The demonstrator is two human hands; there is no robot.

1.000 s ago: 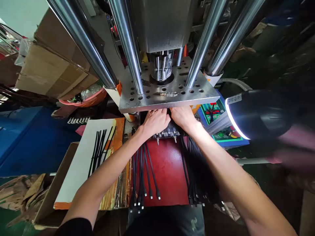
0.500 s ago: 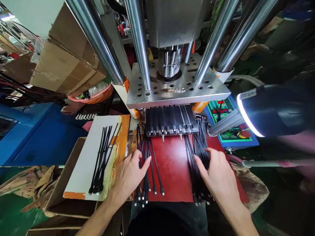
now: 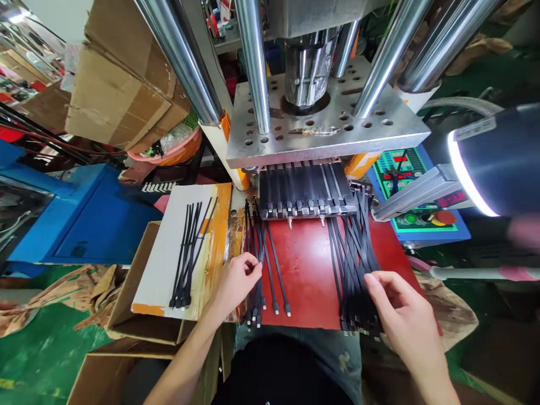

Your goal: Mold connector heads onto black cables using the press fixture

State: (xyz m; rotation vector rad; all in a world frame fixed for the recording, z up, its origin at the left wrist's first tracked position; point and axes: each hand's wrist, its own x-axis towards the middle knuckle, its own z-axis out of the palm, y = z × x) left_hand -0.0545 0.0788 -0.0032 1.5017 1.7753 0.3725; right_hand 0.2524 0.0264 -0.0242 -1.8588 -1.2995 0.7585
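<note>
A worker's left hand [image 3: 239, 278], thumb and fingers curled together, is poised at the left group of black cables [image 3: 254, 239], while the right hand [image 3: 407, 315], its fingers bent toward the thumb, is at the right edge of a denser black cable pile [image 3: 358, 253]; whether either hand grips a cable is hard to tell from this angle. Both groups of cables lie along a red work surface [image 3: 310, 270], light-tipped ends pointing near. On its far side, a black fixture [image 3: 306, 194] holds a row of connectors along its near edge, beneath a drilled metal plate [image 3: 329, 147] among steel columns. To the left, more cables [image 3: 192, 242] lie bundled on a white board [image 3: 158, 259]; to the right are a control panel [image 3: 422, 228] and a lit ring lamp [image 3: 502, 163].
</note>
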